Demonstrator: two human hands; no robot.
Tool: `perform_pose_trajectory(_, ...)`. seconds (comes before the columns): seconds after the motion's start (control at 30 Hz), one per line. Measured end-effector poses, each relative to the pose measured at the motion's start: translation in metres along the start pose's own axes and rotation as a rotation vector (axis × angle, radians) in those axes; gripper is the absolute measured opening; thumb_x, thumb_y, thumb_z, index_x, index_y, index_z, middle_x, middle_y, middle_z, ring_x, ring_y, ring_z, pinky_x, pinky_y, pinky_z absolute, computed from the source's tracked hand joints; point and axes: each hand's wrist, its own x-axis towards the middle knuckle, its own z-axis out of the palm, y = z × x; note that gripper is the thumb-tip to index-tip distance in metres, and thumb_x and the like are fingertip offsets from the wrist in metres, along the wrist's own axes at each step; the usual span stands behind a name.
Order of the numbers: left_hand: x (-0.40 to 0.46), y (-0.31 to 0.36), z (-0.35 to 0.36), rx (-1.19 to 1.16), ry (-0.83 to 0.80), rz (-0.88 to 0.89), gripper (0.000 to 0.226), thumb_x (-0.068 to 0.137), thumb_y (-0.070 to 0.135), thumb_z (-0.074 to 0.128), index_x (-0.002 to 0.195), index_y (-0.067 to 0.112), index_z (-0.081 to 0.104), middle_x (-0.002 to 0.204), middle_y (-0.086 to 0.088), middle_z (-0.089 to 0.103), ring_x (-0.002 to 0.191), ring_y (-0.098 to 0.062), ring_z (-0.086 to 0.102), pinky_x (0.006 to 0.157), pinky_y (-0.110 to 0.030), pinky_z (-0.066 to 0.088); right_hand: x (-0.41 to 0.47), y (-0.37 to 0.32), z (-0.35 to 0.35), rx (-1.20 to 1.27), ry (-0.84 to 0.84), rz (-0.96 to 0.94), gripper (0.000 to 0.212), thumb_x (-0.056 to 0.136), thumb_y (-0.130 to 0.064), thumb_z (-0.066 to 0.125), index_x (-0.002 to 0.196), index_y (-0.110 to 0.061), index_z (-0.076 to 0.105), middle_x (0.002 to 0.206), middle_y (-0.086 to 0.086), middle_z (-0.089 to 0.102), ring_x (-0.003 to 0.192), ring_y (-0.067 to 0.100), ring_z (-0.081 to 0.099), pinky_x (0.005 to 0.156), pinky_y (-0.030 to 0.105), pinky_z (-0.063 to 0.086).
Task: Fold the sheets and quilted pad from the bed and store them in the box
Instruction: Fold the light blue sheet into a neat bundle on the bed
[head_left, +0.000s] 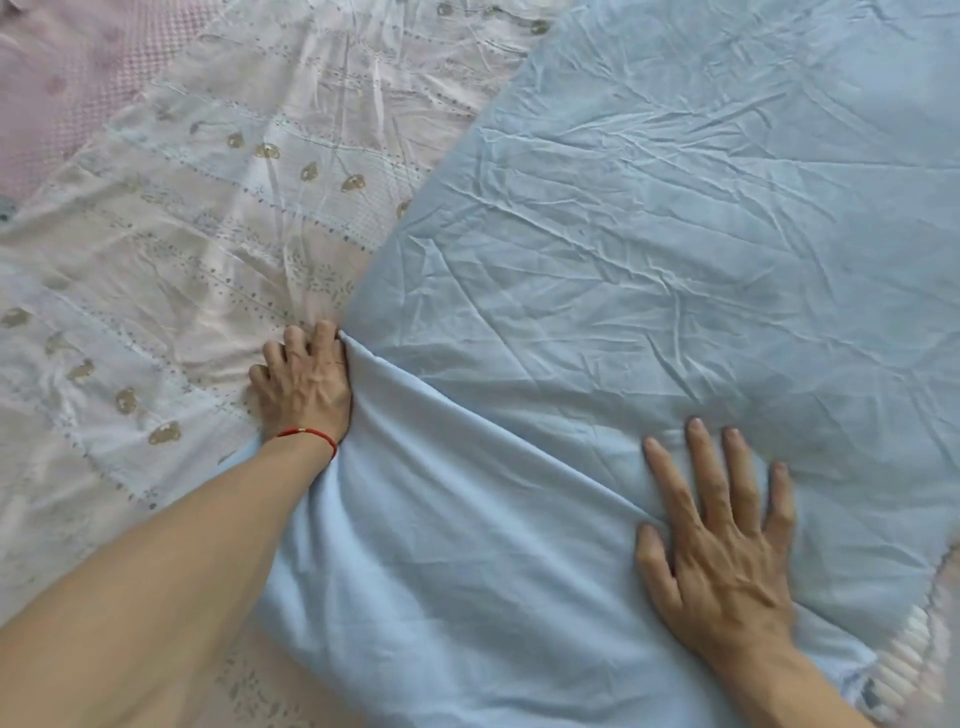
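Note:
A wrinkled light blue sheet (649, 234) covers the right and middle of the view, lying over a pale patterned sheet (182, 234). My left hand (301, 382), with a red cord at the wrist, grips the blue sheet's left edge with curled fingers. My right hand (722, 540) presses flat on the blue sheet near the front, fingers spread and straight. A fold of the blue sheet runs between the two hands. No box is in view.
A pink quilted pad (57, 88) shows at the top left under the patterned sheet. A white ruffled edge (919, 654) peeks out at the bottom right corner.

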Motion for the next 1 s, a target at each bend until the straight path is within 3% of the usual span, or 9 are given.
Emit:
perform_pose_trajectory(0.13,0.0,0.005,-0.005,0.043,-0.09,-0.032,0.018,0.107,0.022,0.039,0.12,0.014,0.049,0.112,-0.019,0.051,0.105,-0.039,0.048,0.083,-0.055,0.04,0.001,0.007,0.011,-0.005,0.011,0.014,0.075,0.079,-0.043,0.048,0.151,-0.019,0.047,0.164,0.017,0.033,0.151,0.043,0.03,0.118,0.071,0.018)
perform_pose_trajectory(0.23,0.004,0.023,-0.023,0.014,-0.165,-0.142,0.026,0.104,0.016,0.035,0.125,0.015,0.048,0.123,-0.017,0.051,0.114,-0.038,0.047,0.09,-0.052,0.039,0.004,0.008,0.015,-0.004,-0.002,0.015,0.077,0.077,-0.042,0.048,0.151,-0.019,0.049,0.162,0.019,0.036,0.148,0.045,0.033,0.118,0.071,0.016)
perform_pose_trajectory(0.33,-0.013,0.057,-0.057,-0.079,-0.018,-0.336,0.037,0.102,0.021,0.041,0.134,0.007,0.051,0.131,-0.021,0.055,0.121,-0.041,0.052,0.101,-0.057,0.041,0.006,0.006,0.014,0.008,0.0,0.033,0.076,0.077,-0.041,0.045,0.15,-0.019,0.046,0.162,0.019,0.035,0.148,0.046,0.033,0.118,0.071,0.015)
perform_pose_trajectory(0.4,-0.064,0.092,-0.074,-0.091,0.079,-0.289,0.052,0.102,0.029,0.043,0.148,0.005,0.044,0.147,-0.022,0.046,0.138,-0.041,0.043,0.114,-0.061,0.029,0.006,0.005,0.015,0.018,-0.003,0.045,0.075,0.078,-0.04,0.044,0.15,-0.017,0.048,0.162,0.02,0.035,0.148,0.046,0.032,0.117,0.072,0.014)
perform_pose_trajectory(0.43,-0.096,0.112,-0.079,-0.117,0.051,-0.208,0.059,0.102,0.034,0.042,0.153,0.004,0.038,0.156,-0.023,0.038,0.146,-0.041,0.034,0.118,-0.063,0.023,0.007,0.003,0.016,0.03,-0.009,0.045,0.075,0.079,-0.039,0.044,0.15,-0.016,0.048,0.162,0.02,0.034,0.149,0.047,0.03,0.117,0.073,0.014)
perform_pose_trajectory(0.53,-0.17,0.151,-0.071,-0.131,-0.132,-0.077,0.073,0.101,0.044,0.039,0.16,0.005,0.022,0.166,-0.022,0.017,0.155,-0.038,0.014,0.118,-0.067,0.016,0.007,0.0,0.018,0.02,-0.058,0.031,0.076,0.08,-0.037,0.045,0.153,-0.014,0.045,0.164,0.021,0.028,0.151,0.047,0.024,0.117,0.074,0.012)
perform_pose_trajectory(0.77,-0.166,0.158,-0.042,0.02,-0.288,-0.111,0.076,0.098,0.048,0.025,0.163,0.012,0.006,0.17,-0.016,-0.002,0.157,-0.034,-0.003,0.119,-0.068,0.007,0.007,0.004,0.024,0.02,-0.155,0.007,0.078,0.083,-0.035,0.046,0.157,-0.013,0.038,0.167,0.022,0.018,0.153,0.048,0.015,0.118,0.073,0.009)
perform_pose_trajectory(0.9,-0.166,0.167,-0.047,0.114,-0.325,-0.2,0.075,0.099,0.052,0.023,0.163,0.019,0.003,0.171,-0.009,-0.005,0.157,-0.03,-0.006,0.118,-0.068,0.008,0.007,0.008,0.024,0.07,-0.194,-0.033,0.079,0.084,-0.034,0.052,0.159,-0.015,0.035,0.168,0.022,0.017,0.154,0.048,0.011,0.119,0.072,0.006)
perform_pose_trajectory(1.0,-0.176,0.184,-0.07,0.076,-0.311,-0.408,0.071,0.098,0.052,0.022,0.163,0.032,0.002,0.171,-0.006,-0.002,0.156,-0.036,-0.005,0.111,-0.081,0.0,0.008,0.01,0.019,0.131,-0.275,-0.048,0.079,0.086,-0.035,0.05,0.16,-0.016,0.031,0.168,0.021,0.015,0.154,0.047,0.007,0.119,0.072,0.004)
